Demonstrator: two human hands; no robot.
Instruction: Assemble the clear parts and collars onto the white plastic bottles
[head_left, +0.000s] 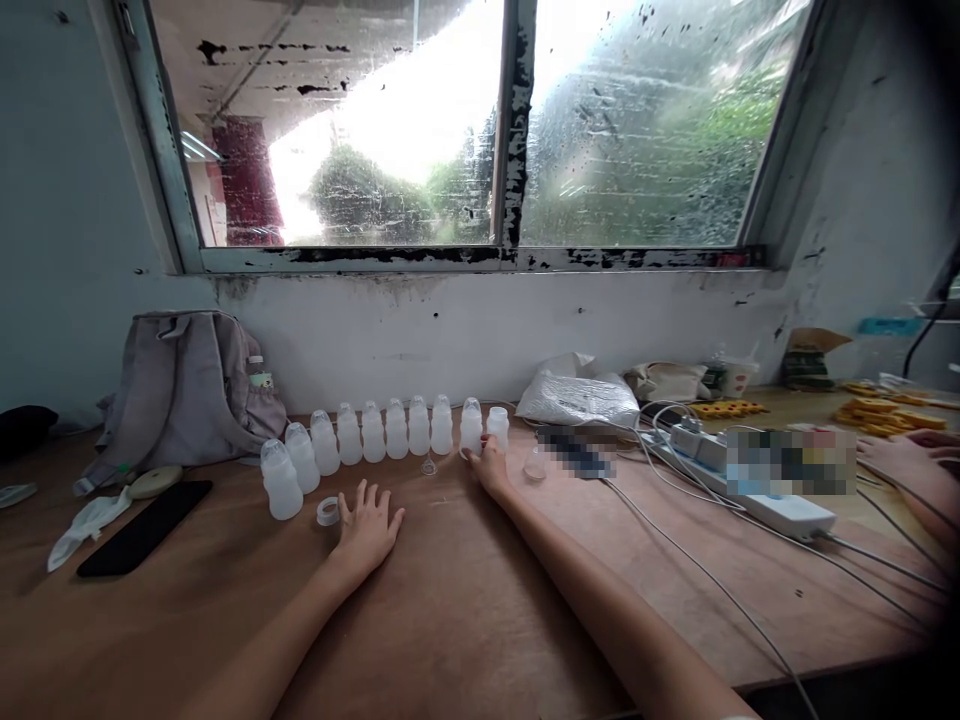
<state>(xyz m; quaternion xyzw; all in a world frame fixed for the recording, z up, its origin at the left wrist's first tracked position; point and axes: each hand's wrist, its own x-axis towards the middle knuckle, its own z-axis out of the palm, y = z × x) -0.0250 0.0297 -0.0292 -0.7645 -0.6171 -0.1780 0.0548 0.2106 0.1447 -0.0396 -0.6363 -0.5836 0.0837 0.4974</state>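
A curved row of several small translucent white bottles (373,432) stands on the wooden table (465,600) below the window. My left hand (367,525) lies flat on the table, fingers spread, next to a small white ring cap (327,511). My right hand (491,465) reaches to the right end of the row, its fingers curled at the base of a bottle (471,425); another bottle (498,427) stands just right of it. A small clear part (428,466) lies in front of the row, and a clear cap (535,465) to the right of my hand.
A grey backpack (184,385) leans on the wall at left, with a black phone (146,527), a white cloth (86,520) and a round disc (154,482) before it. A white bag (577,398), a power strip (742,490) with cables and yellow parts (885,410) lie right. Another person's hand (911,460) rests far right.
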